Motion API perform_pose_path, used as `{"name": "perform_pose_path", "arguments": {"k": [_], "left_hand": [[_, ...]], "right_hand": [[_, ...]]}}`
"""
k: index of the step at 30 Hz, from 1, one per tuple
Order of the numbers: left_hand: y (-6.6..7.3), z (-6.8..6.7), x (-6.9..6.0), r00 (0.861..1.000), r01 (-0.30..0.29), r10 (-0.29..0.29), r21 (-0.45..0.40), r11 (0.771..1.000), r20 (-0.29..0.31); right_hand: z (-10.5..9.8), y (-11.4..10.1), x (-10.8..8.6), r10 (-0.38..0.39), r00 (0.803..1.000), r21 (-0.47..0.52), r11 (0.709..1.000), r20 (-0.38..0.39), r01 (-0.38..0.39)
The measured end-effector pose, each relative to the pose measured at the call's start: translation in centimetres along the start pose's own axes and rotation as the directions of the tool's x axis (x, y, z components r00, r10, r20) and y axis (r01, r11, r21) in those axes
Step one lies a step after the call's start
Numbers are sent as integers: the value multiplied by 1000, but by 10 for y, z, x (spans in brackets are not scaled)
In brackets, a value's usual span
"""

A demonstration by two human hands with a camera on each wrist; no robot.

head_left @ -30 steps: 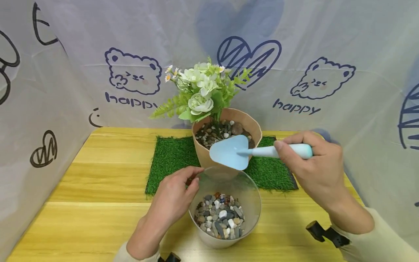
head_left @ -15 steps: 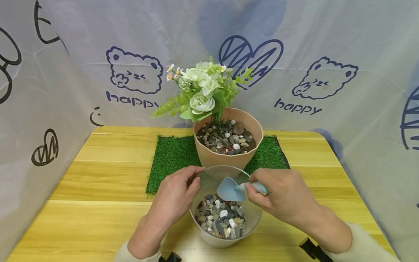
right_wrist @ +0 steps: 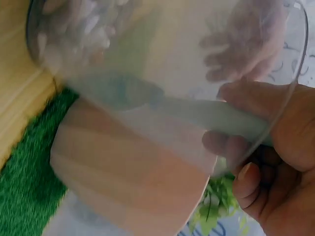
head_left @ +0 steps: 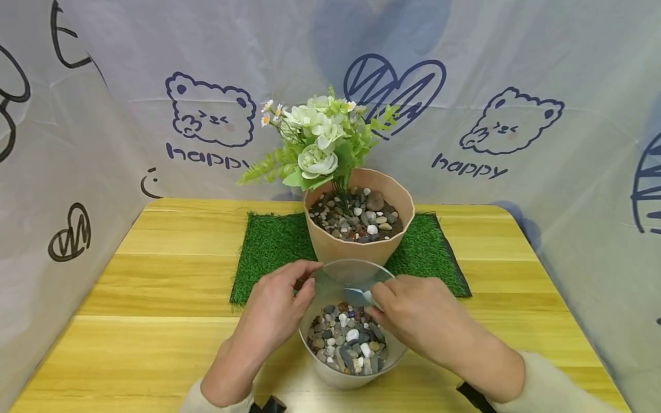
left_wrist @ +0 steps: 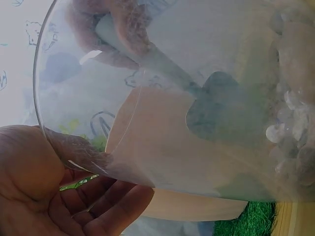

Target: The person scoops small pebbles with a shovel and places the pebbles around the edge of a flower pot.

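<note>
In the head view my left hand (head_left: 276, 301) pinches the left rim of a clear bucket (head_left: 338, 380), thumb and fingers on either side of its wall. Mixed pebbles (head_left: 343, 341) cover the bucket's bottom. My right hand (head_left: 420, 312) reaches over the right rim and grips a light blue trowel (head_left: 357, 291), largely hidden behind the fingers from above. Through the bucket wall, the left wrist view shows the trowel's blade (left_wrist: 214, 105) pointing down, a little apart from the pebbles. Its pale handle (right_wrist: 197, 112) lies between thumb and fingers in the right wrist view.
Just behind the bucket stands a peach flower pot (head_left: 333, 244) with pebbles, dark soil and white-green flowers (head_left: 317, 160). The pot rests on a green turf mat (head_left: 271, 249) on a wooden table (head_left: 170, 275). Printed cloth (head_left: 289, 51) encloses the back and sides.
My right hand has brought the trowel from over the flower pot toward me and down into the bucket, its blade turning downward. The left hand has kept its hold on the rim.
</note>
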State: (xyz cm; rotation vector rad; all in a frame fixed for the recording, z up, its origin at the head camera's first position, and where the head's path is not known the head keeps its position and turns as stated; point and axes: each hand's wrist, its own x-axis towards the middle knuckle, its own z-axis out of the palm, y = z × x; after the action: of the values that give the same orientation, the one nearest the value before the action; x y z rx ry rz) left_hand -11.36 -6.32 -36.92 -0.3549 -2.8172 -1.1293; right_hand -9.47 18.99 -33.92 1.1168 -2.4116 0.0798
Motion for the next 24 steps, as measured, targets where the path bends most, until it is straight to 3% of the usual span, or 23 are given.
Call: {"name": "perform_pose_path", "arguments": {"k": [4, 11, 19, 24], "left_hand": [[-1, 0, 1, 1000, -5, 5, 9, 1000, -8], [-2, 1, 0, 1000, -9, 10, 17, 1000, -15], [-1, 1, 1, 1000, -18, 18, 11, 1000, -12], [0, 0, 1, 1000, -17, 18, 11, 1000, -12]], "right_hand": [[0, -7, 3, 2, 998, -17, 1000, 64, -1], [-1, -10, 5, -5, 995, 1, 1000, 96, 5], [2, -6, 5, 40, 999, -9, 999, -20, -41], [7, -9, 8, 16, 1000, 9, 1000, 19, -16]]}}
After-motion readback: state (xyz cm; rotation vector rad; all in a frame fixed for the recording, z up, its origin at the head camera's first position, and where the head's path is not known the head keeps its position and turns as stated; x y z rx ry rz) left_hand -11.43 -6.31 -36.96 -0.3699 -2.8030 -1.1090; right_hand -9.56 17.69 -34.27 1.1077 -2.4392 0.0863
